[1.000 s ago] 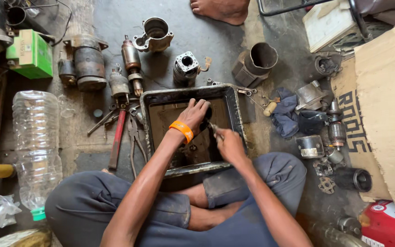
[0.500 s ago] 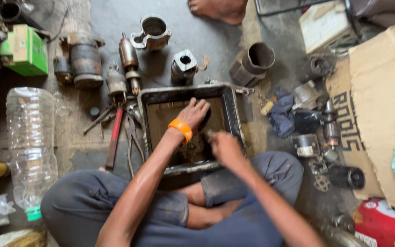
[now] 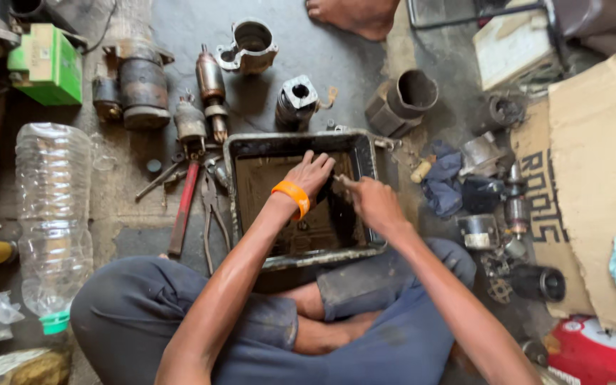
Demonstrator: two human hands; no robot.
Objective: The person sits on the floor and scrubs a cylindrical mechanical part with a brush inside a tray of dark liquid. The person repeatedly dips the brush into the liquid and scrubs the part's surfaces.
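I sit cross-legged on the floor over a dirty rectangular metal tray (image 3: 235, 185) holding dark liquid. My left hand (image 3: 310, 173), with an orange band at the wrist, reaches into the tray with fingers curled on a small dark part that is mostly hidden. My right hand (image 3: 372, 202) is closed on a small brush-like tool, its tip touching the part at the left fingers. Both hands meet near the tray's upper middle.
Left of the tray lie red-handled pliers (image 3: 183, 214), an armature (image 3: 210, 84) and a motor body (image 3: 142, 84). A clear plastic bottle (image 3: 53, 214) and a green box (image 3: 46, 63) sit farther left. Metal housings (image 3: 402, 100), a blue rag (image 3: 442, 182) and cardboard (image 3: 586, 178) lie to the right. Another person's bare foot (image 3: 354, 16) is at the top.
My right hand has moved up and left to meet the left hand's fingers. The left hand stays in the tray almost unmoved.
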